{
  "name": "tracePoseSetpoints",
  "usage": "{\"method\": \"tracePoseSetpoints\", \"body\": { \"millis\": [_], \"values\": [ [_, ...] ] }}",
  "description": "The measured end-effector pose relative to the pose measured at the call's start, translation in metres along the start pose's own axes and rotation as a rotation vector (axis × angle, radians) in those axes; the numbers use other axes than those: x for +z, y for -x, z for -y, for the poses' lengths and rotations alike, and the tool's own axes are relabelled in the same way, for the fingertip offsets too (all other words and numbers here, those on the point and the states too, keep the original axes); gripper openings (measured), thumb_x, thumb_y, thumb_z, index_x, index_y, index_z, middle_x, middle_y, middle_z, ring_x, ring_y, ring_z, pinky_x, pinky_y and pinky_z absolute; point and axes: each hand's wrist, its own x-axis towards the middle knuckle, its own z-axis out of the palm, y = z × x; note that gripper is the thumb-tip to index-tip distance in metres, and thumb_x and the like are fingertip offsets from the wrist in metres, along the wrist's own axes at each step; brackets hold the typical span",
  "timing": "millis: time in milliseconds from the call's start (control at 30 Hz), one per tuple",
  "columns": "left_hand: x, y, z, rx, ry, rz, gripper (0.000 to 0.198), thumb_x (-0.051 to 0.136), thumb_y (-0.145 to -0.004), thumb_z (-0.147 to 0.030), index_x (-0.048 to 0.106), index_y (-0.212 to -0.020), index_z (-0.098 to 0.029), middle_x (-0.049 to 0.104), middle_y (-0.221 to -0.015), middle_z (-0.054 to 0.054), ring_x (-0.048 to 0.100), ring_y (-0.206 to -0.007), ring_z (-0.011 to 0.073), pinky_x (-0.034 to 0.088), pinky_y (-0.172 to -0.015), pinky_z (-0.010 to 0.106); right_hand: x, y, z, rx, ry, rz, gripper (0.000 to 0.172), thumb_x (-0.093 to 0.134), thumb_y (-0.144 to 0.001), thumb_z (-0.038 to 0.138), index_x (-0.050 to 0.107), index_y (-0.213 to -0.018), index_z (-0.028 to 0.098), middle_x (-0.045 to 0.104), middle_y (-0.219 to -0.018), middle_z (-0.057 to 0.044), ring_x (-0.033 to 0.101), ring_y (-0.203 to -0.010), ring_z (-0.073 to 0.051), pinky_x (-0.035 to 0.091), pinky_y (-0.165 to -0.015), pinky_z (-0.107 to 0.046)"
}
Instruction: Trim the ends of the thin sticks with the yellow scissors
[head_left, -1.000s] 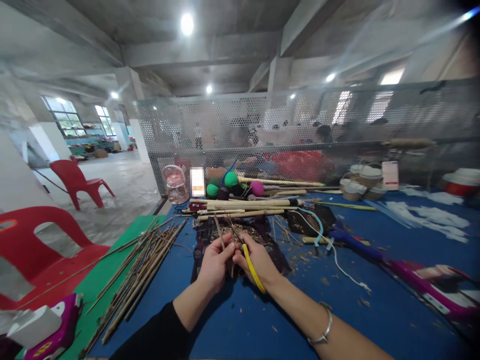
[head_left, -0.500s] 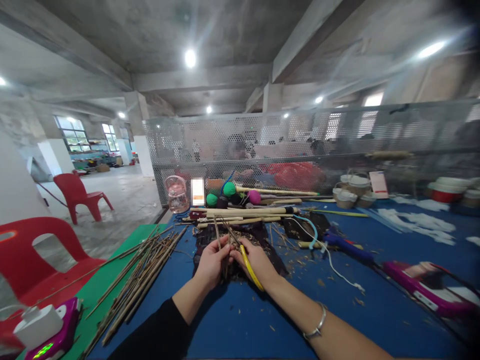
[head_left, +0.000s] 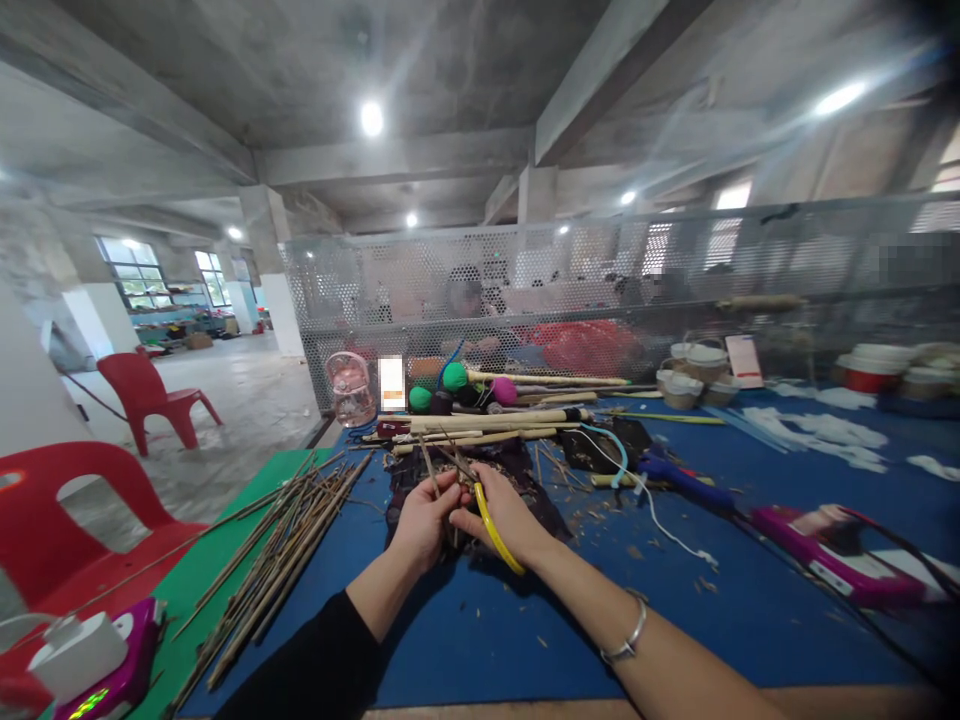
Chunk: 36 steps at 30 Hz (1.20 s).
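My left hand [head_left: 424, 518] is closed round a thin brown stick [head_left: 429, 462] that points up and away from me. Yellow-handled scissors [head_left: 493, 535] are in my right hand [head_left: 504, 510], their dark blades reaching toward the stick and my left fingers. Whether the blades touch the stick I cannot tell. Both hands are close together over a dark cloth [head_left: 551, 510] strewn with small plant scraps. To the left lies a loose bundle of long dry sticks [head_left: 300, 545], across the green and blue table covering.
Pale rods [head_left: 487, 422] and green and pink yarn balls [head_left: 454, 376] lie at the back before a perforated metal screen [head_left: 420, 290]. At right are a blue-handled tool [head_left: 694, 490], a purple power strip [head_left: 832, 555] and small buckets [head_left: 686, 380]. Red chairs [head_left: 82, 500] stand left.
The view has shifted slightly. My right hand and the scissors have moved a little relative to my left hand, which still holds the stick.
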Motion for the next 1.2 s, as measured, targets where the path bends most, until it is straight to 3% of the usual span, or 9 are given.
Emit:
{"method": "tracePoseSetpoints", "body": {
  "millis": [133, 400, 633, 867, 1200],
  "values": [
    [0.0, -0.002, 0.001, 0.003, 0.018, -0.012, 0.04, 0.078, -0.052, -0.02, 0.06, -0.086, -0.012, 0.064, -0.07, 0.004, 0.058, -0.061, 0.0106, 0.043, -0.059, 0.021, 0.001, -0.001, -0.003, 0.039, 0.035, 0.006, 0.067, 0.064, -0.065, 0.049, 0.039, -0.117, 0.015, 0.051, -0.11, -0.013, 0.046, -0.103, -0.026, 0.037, -0.086, -0.041],
    [0.001, 0.001, 0.001, -0.016, 0.026, 0.054, 0.038, 0.077, -0.055, -0.022, 0.06, -0.087, -0.012, 0.063, -0.071, 0.004, 0.058, -0.06, 0.0101, 0.043, -0.058, 0.021, 0.002, 0.001, -0.007, 0.009, -0.054, 0.028, 0.065, 0.062, -0.068, 0.047, 0.036, -0.12, 0.017, 0.049, -0.113, -0.013, 0.046, -0.104, -0.026, 0.037, -0.087, -0.041],
    [0.007, 0.005, 0.0, -0.011, 0.072, 0.054, 0.039, 0.078, -0.054, -0.023, 0.06, -0.087, -0.013, 0.062, -0.068, 0.001, 0.056, -0.056, 0.0074, 0.044, -0.058, 0.02, 0.0, -0.001, 0.002, -0.042, -0.219, 0.003, 0.048, 0.056, -0.073, 0.05, 0.046, -0.107, 0.018, 0.056, -0.095, -0.006, 0.052, -0.084, -0.018, 0.041, -0.075, -0.027],
    [0.01, 0.007, -0.002, 0.021, 0.068, 0.01, 0.036, 0.077, -0.054, -0.024, 0.059, -0.082, -0.012, 0.061, -0.066, 0.0, 0.055, -0.053, 0.0068, 0.043, -0.055, 0.019, 0.0, -0.002, 0.002, 0.055, -0.097, 0.005, 0.041, 0.059, -0.071, 0.05, 0.051, -0.097, 0.019, 0.06, -0.078, -0.003, 0.054, -0.065, -0.015, 0.039, -0.059, -0.022],
    [0.005, 0.003, -0.001, 0.001, 0.054, -0.094, 0.045, 0.079, -0.051, -0.026, 0.057, -0.089, -0.014, 0.063, -0.068, 0.001, 0.057, -0.053, 0.0098, 0.045, -0.054, 0.022, 0.0, -0.003, 0.0, 0.104, -0.04, 0.006, 0.035, 0.055, -0.075, 0.045, 0.054, -0.101, 0.021, 0.064, -0.076, -0.005, 0.06, -0.065, -0.017, 0.04, -0.056, -0.022]
  ]
}}
